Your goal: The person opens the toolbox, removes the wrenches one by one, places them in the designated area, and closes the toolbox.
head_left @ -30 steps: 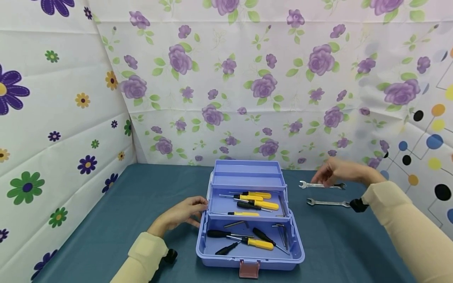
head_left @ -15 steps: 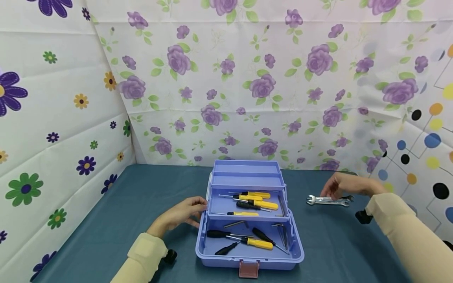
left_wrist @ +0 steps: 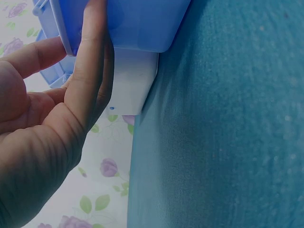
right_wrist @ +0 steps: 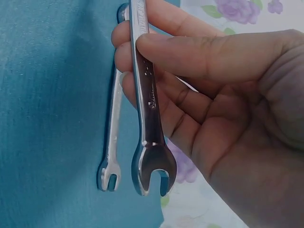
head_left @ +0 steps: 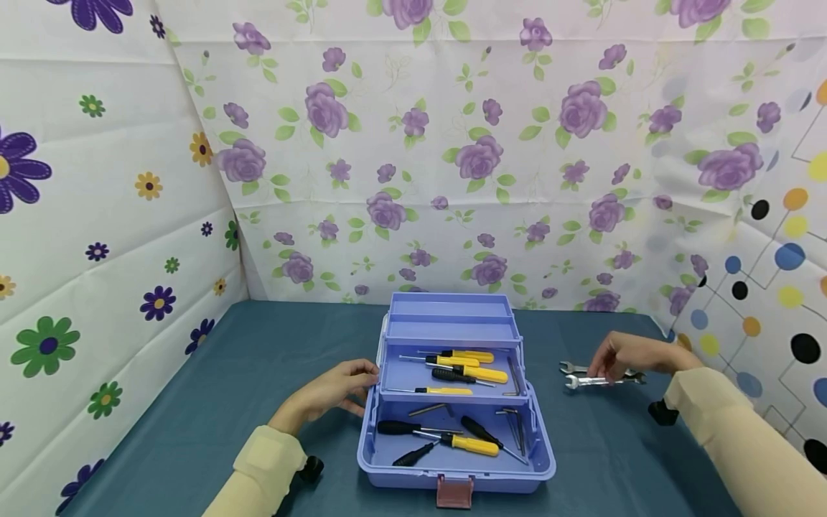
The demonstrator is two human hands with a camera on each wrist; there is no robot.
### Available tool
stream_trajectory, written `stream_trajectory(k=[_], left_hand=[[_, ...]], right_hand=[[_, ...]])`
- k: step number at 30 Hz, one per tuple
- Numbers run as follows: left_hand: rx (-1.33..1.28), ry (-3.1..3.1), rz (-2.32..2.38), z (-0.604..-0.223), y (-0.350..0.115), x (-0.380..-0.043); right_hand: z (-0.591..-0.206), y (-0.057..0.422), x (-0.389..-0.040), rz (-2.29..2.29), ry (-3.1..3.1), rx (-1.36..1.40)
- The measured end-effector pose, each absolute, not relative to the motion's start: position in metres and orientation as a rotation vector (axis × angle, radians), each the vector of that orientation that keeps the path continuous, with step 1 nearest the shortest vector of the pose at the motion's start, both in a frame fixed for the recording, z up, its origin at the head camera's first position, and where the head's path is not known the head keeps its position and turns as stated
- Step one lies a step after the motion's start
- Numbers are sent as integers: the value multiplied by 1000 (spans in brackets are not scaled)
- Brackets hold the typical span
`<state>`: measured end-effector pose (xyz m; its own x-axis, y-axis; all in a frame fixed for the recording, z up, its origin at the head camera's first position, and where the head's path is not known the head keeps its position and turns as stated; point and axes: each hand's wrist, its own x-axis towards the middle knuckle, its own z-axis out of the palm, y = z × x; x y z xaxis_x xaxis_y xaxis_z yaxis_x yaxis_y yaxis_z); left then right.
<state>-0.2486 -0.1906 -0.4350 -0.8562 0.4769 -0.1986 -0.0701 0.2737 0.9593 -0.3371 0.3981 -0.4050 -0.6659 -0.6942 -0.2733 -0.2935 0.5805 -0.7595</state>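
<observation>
In the head view my right hand [head_left: 629,357] pinches a shiny open-end wrench [head_left: 584,383] just over the table, right of the toolbox. The right wrist view shows the thumb on the shank of this wrench [right_wrist: 154,118] and its open jaw pointing down. Beside it, partly covered by the hand, a slimmer open-end wrench [right_wrist: 113,118] lies on the cloth. My left hand [head_left: 329,391] touches the left side of the open blue toolbox [head_left: 455,480], its fingers [left_wrist: 90,61] fairly straight along the wall and the thumb at a rim.
Yellow-handled and black-handled screwdrivers [head_left: 474,445] and hex keys [head_left: 517,429] lie in the toolbox's bottom. Its raised tray [head_left: 394,345] holds several more screwdrivers. The toolbox stands on a dark teal cloth [head_left: 310,323]. Flowered sheets [head_left: 413,158] enclose the back and sides.
My right hand has brought the held wrench nearer the front and slightly right, past the wrench on the table. The left hand and toolbox have not moved.
</observation>
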Motion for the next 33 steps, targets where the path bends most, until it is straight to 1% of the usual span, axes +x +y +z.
stream_trajectory(k=[12, 22, 33], left_hand=[[367, 2095, 1612, -434, -189, -248], [365, 2092, 1616, -434, -191, -249], [358, 2099, 1613, -435, -190, -248]], right_hand=[[-425, 389, -330, -890, 2328, -703], [-435, 384, -328, -754, 2511, -844], [-443, 384, -328, -736, 2606, -795]])
